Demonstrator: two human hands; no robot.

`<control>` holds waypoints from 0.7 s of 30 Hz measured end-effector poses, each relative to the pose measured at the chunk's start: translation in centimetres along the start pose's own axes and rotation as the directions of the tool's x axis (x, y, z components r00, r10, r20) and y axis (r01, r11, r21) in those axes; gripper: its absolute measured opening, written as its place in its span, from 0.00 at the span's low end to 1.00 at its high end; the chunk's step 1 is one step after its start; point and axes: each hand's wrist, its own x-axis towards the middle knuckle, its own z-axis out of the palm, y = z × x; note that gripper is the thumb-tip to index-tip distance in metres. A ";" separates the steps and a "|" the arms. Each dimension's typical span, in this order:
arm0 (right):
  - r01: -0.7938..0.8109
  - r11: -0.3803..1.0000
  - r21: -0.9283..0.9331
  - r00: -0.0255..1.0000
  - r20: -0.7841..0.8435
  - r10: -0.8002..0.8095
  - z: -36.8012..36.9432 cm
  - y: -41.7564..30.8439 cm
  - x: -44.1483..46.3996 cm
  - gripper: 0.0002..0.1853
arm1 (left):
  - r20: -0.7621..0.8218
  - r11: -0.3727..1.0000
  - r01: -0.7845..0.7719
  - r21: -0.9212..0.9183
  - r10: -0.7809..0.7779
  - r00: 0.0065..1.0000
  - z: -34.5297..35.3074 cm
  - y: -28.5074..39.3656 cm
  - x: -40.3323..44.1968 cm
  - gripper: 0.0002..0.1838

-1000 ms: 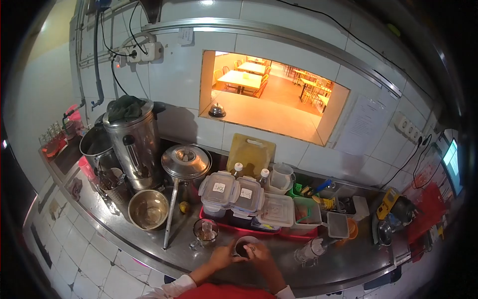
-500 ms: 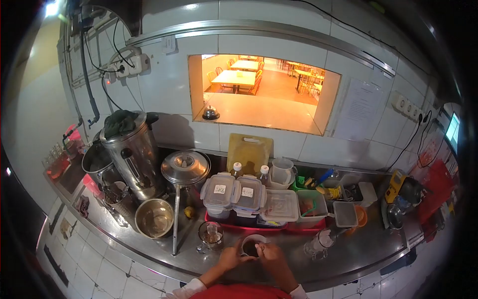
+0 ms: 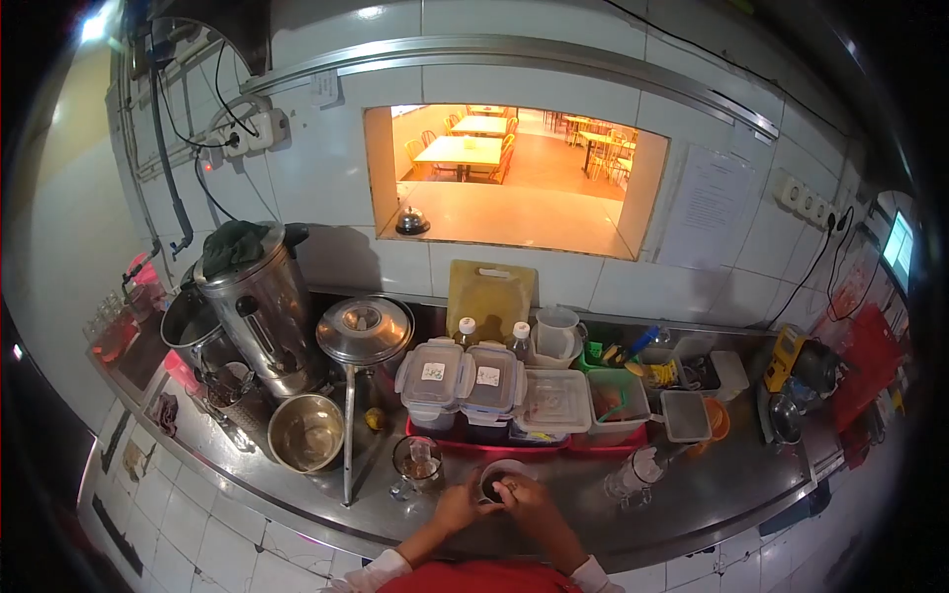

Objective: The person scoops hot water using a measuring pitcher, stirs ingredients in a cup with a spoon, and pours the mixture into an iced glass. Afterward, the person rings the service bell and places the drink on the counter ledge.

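Note:
A white cup (image 3: 506, 465) with dark contents stands at the front of the steel counter, directly before me. Around its left side, my left hand (image 3: 459, 509) is closed, steadying it. My right hand (image 3: 531, 502) is pinched over the cup's opening, fingers pointing down inside. Whatever it grips is too small or hidden to name. Just left of the cup sits a clear glass mug (image 3: 419, 465) with a smaller glass-like piece and some brownish liquid in it.
Clip-lid containers (image 3: 432, 381) fill a red tray behind the cup. A steel bowl (image 3: 306, 434), lidded pot (image 3: 365, 330) and tall urn (image 3: 259, 321) stand left. To the right are a glass mug (image 3: 634, 478) holding something white and an orange cup (image 3: 719, 419).
My right hand has shifted slightly left and up over the cup, its fingers still pinched. The left hand stays on the cup. The whole view has tilted a little.

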 end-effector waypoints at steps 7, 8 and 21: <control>-0.060 0.989 -0.132 0.997 0.045 0.066 -1.2 -0.5 0.1 0.13 | 0.046 0.999 0.047 -0.002 -0.047 0.998 -0.6 0.7 -0.1 0.54; -0.063 0.989 -0.132 0.997 0.046 0.070 -0.8 -0.6 0.1 0.13 | 0.057 0.998 0.068 0.000 -0.068 0.996 -0.2 0.2 -0.2 0.53; -0.070 0.997 0.029 0.998 0.012 0.070 0.0 -0.6 0.7 0.06 | 0.082 0.998 0.063 0.005 -0.063 0.995 -0.2 0.0 -0.1 0.53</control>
